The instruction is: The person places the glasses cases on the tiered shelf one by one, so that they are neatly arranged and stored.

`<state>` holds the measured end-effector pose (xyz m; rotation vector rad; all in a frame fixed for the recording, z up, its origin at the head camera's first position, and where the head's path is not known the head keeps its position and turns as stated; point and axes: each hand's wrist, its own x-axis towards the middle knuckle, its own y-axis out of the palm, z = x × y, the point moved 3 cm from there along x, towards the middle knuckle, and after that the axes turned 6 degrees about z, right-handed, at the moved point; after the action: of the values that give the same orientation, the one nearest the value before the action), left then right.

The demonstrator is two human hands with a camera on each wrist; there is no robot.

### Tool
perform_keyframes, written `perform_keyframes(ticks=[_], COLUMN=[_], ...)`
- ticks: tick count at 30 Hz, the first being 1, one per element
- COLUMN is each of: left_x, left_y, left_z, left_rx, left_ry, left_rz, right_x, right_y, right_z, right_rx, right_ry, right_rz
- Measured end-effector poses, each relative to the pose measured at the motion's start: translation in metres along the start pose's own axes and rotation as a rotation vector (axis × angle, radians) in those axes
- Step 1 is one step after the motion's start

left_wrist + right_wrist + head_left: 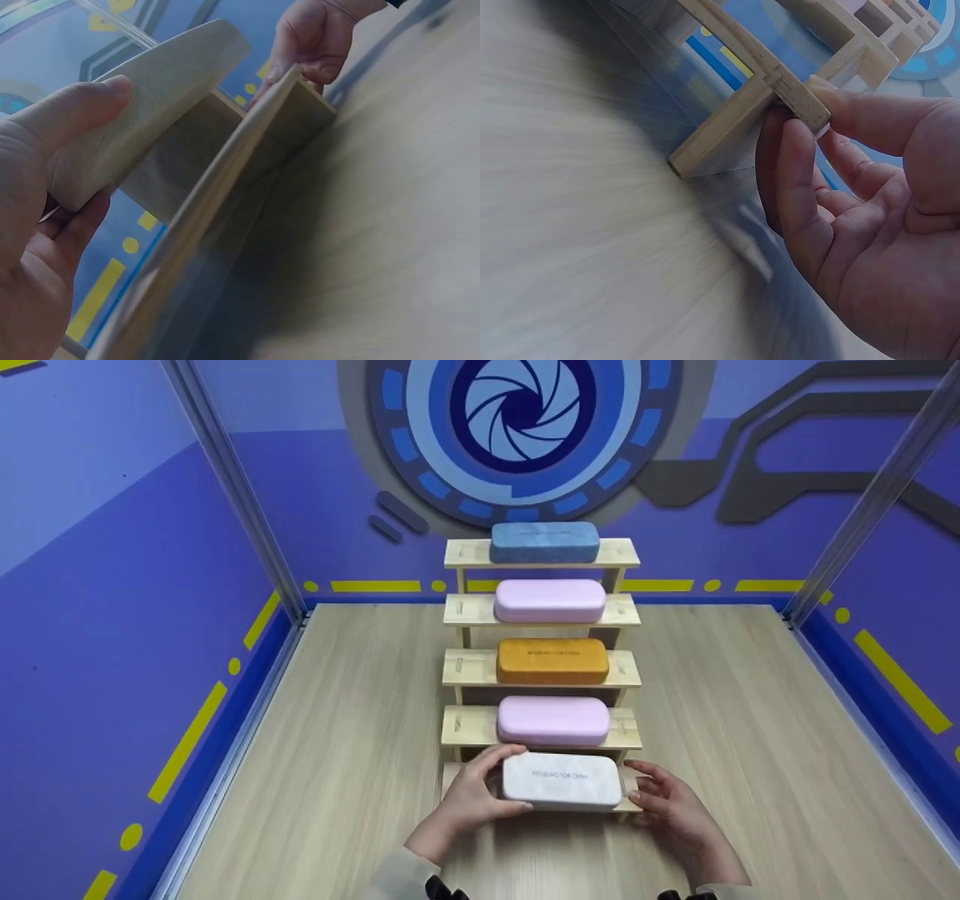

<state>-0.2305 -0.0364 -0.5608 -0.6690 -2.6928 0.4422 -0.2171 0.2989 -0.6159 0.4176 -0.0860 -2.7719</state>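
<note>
A white glasses case (pixel 562 781) with printed lettering is over the lowest step of a wooden tiered rack (pixel 628 802). My left hand (pixel 480 793) grips the case's left end, thumb on the near side and fingers on the far side. In the left wrist view the case (pixel 161 101) looks tilted and lifted off the board, at least along the part that shows. At the right, my right hand (pixel 679 814) pinches the end of the lowest board. Its thumb and fingers (pixel 796 161) take that board end (pixel 802 105) between them in the right wrist view.
Behind, each higher step bears one case: a pink case (pixel 553 721), an orange case (pixel 553 661), another pink case (pixel 550 601) and a blue case (pixel 544 542) on top. The rack stands on a wood-grain table (pixel 360 720) enclosed by printed purple walls (pixel 112 585) with metal corner posts.
</note>
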Motion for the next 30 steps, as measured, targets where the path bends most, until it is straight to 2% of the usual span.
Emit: perform_keyframes(ticks=[5, 11, 23, 30], left_x=[0.0, 0.0, 0.001, 0.001], left_y=[0.001, 0.001, -0.002, -0.003], left_z=[0.004, 0.008, 0.017, 0.018], left_rx=[0.084, 0.13, 0.234, 0.297], left_ry=[-0.001, 0.024, -0.082, -0.098], left_rz=[-0.012, -0.003, 0.077, 0.099], right_x=[-0.001, -0.001, -0.001, -0.001], right_y=[0.0, 0.001, 0.002, 0.001], right_z=[-0.001, 0.0, 0.0, 0.001], right_rx=[0.006, 0.026, 0.041, 0.035], right_ry=[-0.002, 0.006, 0.009, 0.009], right_rz=[0.008, -0.005, -0.012, -0.002])
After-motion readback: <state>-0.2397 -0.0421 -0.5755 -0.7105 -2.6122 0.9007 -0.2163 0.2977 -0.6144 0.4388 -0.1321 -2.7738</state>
